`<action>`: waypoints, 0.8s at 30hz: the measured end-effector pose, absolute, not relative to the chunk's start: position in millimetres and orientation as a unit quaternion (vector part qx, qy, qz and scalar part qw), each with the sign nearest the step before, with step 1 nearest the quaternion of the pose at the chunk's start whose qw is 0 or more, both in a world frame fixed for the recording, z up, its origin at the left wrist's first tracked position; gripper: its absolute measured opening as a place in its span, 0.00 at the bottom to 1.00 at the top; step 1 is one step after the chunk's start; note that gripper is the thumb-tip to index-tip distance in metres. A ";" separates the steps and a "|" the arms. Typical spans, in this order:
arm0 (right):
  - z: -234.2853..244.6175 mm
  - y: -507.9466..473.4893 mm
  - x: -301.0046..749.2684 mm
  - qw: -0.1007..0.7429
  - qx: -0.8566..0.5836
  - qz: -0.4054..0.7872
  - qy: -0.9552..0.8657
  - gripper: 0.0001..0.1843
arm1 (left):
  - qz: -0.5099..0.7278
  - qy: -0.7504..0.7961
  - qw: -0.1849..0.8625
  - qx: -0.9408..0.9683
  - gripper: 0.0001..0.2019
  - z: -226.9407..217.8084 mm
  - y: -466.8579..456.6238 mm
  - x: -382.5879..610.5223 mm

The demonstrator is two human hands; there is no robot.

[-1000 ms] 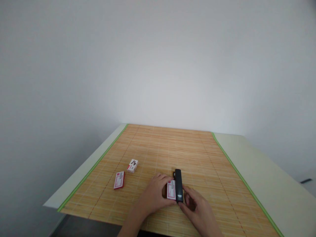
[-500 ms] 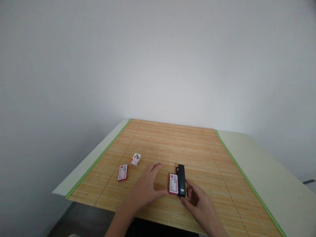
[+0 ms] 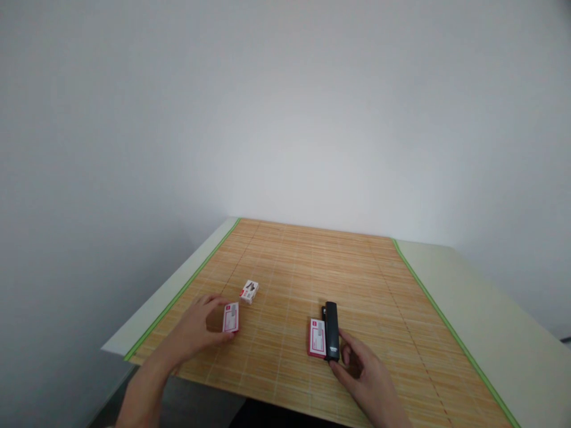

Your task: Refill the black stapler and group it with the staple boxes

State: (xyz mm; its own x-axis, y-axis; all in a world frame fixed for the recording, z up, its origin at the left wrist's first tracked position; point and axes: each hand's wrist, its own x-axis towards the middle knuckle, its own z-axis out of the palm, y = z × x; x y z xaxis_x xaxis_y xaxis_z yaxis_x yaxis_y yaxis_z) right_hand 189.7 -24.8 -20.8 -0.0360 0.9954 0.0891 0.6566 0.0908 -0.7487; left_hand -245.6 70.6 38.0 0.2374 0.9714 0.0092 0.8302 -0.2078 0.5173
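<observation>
My left hand (image 3: 196,328) is at the left of the bamboo mat (image 3: 294,267), thumb and fingers closed around a flat red and white box (image 3: 231,318). My right hand (image 3: 364,373) rests near the front edge, with its thumb and forefinger pinching the near end of a black stapler (image 3: 331,337). A second red and white box (image 3: 317,338) lies flat against the stapler's left side. A smaller white box (image 3: 248,291) sits just beyond the left hand's box.
The mat has green edging (image 3: 182,291) and covers a pale table (image 3: 482,309) that stands against a plain white wall. The table's front edge runs just below my hands, and the floor shows at the lower left.
My left hand left the box beside the stapler and swept left to the flat box near the mat's left side. My right hand stayed at the stapler.
</observation>
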 end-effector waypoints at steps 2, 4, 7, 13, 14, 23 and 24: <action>-23.2 -24.1 189.9 0.311 -0.619 0.265 -0.671 0.31 | 0.209 0.567 0.233 0.762 0.33 49.4 62.5 -213.3; -24.9 -23.8 190.0 0.315 -0.618 0.260 -0.672 0.30 | 0.247 0.529 0.238 0.776 0.32 58.8 55.4 -173.9; -24.6 -23.8 189.7 0.324 -0.614 0.257 -0.673 0.30 | 0.271 0.459 0.275 0.800 0.31 67.4 50.3 -115.5; -23.1 -23.3 189.4 0.336 -0.605 0.254 -0.676 0.30 | 0.252 0.404 0.341 0.811 0.28 62.4 52.3 -59.2; -23.3 -23.1 189.7 0.337 -0.603 0.252 -0.678 0.30 | 0.248 0.402 0.358 0.805 0.28 59.4 52.4 -57.6; -16.2 -24.3 188.1 0.312 -0.604 0.253 -0.689 0.30 | 0.274 0.399 0.409 0.774 0.30 46.7 51.7 -52.0; -15.7 -24.3 187.9 0.310 -0.603 0.252 -0.690 0.30 | 0.274 0.397 0.412 0.773 0.30 47.1 51.4 -50.2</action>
